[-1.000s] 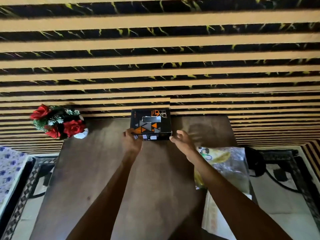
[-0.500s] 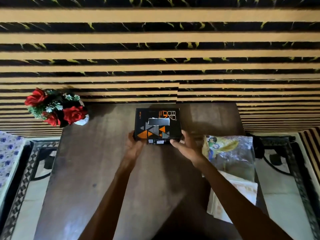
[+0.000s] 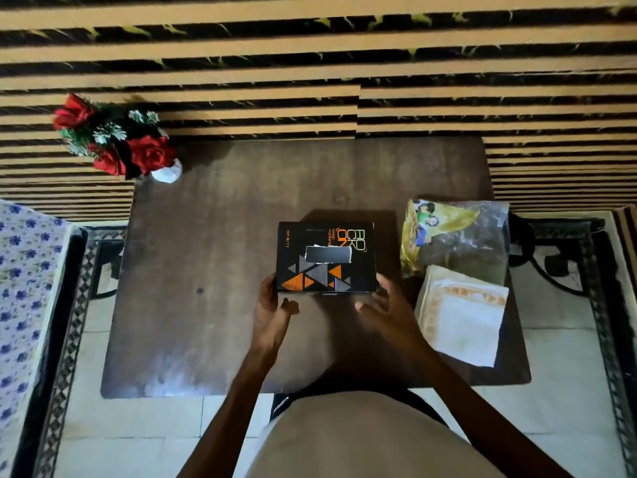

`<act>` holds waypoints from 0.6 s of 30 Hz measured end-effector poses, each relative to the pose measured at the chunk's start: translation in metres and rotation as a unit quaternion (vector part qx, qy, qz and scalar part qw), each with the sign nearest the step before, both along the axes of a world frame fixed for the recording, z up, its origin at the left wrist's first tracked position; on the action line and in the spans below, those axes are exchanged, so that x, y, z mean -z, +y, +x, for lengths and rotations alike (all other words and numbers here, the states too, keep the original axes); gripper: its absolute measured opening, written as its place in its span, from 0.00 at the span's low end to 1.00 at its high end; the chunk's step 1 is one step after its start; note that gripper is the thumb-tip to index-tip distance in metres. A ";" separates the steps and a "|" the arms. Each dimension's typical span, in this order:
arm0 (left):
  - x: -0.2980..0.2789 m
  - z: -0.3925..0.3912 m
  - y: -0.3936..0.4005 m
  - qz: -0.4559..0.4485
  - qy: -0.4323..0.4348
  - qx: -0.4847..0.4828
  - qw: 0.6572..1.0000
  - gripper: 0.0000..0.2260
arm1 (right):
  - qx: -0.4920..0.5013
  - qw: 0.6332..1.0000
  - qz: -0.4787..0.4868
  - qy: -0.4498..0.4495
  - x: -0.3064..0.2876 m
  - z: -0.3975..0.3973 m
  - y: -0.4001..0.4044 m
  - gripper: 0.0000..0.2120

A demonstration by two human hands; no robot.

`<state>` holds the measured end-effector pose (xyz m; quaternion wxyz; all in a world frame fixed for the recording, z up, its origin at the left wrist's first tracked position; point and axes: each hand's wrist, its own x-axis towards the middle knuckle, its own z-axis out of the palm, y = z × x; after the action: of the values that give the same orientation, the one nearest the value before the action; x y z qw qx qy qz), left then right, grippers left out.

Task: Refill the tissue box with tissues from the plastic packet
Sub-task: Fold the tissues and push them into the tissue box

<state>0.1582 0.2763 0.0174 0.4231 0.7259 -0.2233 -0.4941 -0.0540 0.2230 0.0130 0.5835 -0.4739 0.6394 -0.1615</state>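
Observation:
The tissue box (image 3: 325, 257) is black with orange and grey triangles and a torn slot in its top. It is near the middle of the dark wooden table (image 3: 213, 243), with a shadow under its far side. My left hand (image 3: 272, 307) grips its near-left corner. My right hand (image 3: 384, 307) touches its near-right corner with fingers spread. To the right lies the clear plastic packet (image 3: 465, 236) with a yellow print. A folded stack of white tissues (image 3: 463, 322) with an orange border sticks out of its near end.
A small white vase of red roses (image 3: 117, 143) stands at the table's far-left corner. A striped black and tan surface (image 3: 344, 81) rises behind the table. A blue-flowered cloth (image 3: 24, 288) lies at the left, and a patterned rug edge (image 3: 606, 305) at the right.
The box has come from the table's far edge toward me, with both hands on its near corners. The camera has tilted down, so the tissue stack shows in full.

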 end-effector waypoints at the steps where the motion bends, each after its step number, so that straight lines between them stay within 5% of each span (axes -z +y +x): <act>1: 0.001 -0.001 0.004 0.005 -0.004 0.004 1.000 0.29 | -0.002 1.000 -0.002 0.003 -0.001 -0.003 0.005 0.36; 6: 0.003 -0.002 0.012 0.054 -0.054 0.014 0.997 0.20 | 0.002 1.000 -0.026 0.003 -0.001 -0.008 0.012 0.29; 8: 0.003 -0.003 0.013 0.062 -0.144 0.039 0.987 0.27 | -0.017 0.999 -0.034 0.024 0.001 -0.013 0.008 0.27; 12: -0.003 -0.007 -0.017 0.011 -0.427 0.236 0.873 0.45 | -0.094 0.992 -0.056 0.054 -0.004 -0.024 -0.021 0.46; 18: -0.006 -0.021 -0.090 -0.019 -0.483 0.530 0.696 0.64 | -0.347 0.917 -0.131 0.150 -0.017 -0.011 -0.067 0.70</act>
<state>0.1376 0.1864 0.0233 -0.0615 0.6181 -0.7542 -0.2131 -0.0649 0.1565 0.0297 0.4329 -0.7567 0.4881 0.0420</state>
